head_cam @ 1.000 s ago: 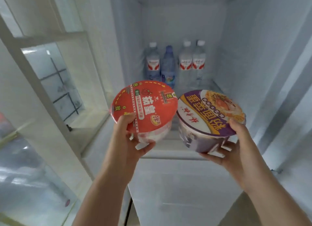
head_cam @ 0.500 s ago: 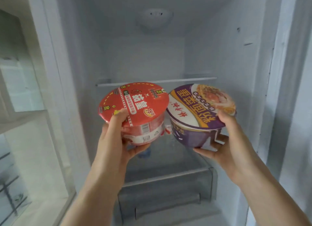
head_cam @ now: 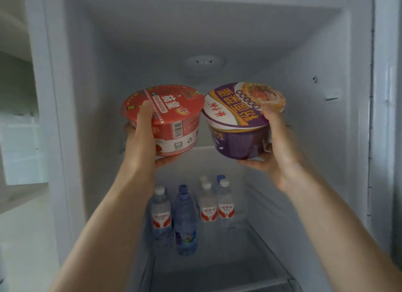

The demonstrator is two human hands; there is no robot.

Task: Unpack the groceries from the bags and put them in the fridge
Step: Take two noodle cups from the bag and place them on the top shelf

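Gripping noodle bowls: left hand [head_cam: 141, 139] red bowl [head_cam: 171, 119], right hand [head_cam: 276, 152] purple bowl [head_cam: 241, 126].

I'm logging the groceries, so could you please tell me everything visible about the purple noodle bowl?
The purple noodle bowl is a sealed, round tub with dark purple walls and a flat lid printed in white, purple and orange with a noodle photo. It tilts lid-forward inside the upper fridge compartment, held by the right hand, thumb on the lid, fingers underneath. Its rim nearly meets the red noodle bowl.
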